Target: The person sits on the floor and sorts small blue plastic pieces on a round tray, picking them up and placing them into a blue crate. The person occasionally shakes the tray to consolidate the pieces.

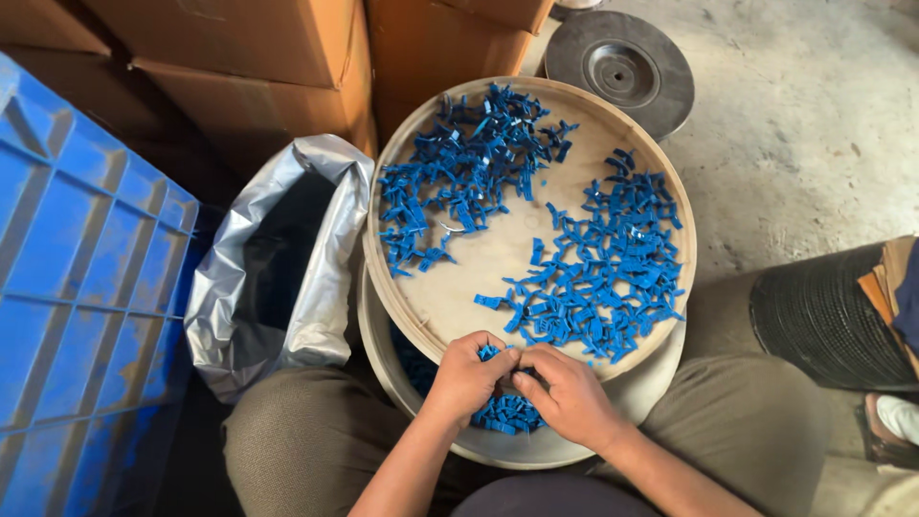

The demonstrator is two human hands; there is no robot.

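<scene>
A seated person worked through small blue plastic parts (613, 278) spread over a round wooden tray (479, 263) resting on a pale bucket (536, 450). Judging by the spread, most of the work remained: two loose heaps covered the tray's far-left and right portions, while a smaller batch of blue pieces (507, 414) lay in the bucket under the tray's near edge. Both hands met at that near edge, the left hand (466, 375) and right hand (571, 394) curled close together, fingers pinched around a few blue parts between them. An open silver bag (287, 268) stood beside the tray's left edge.
</scene>
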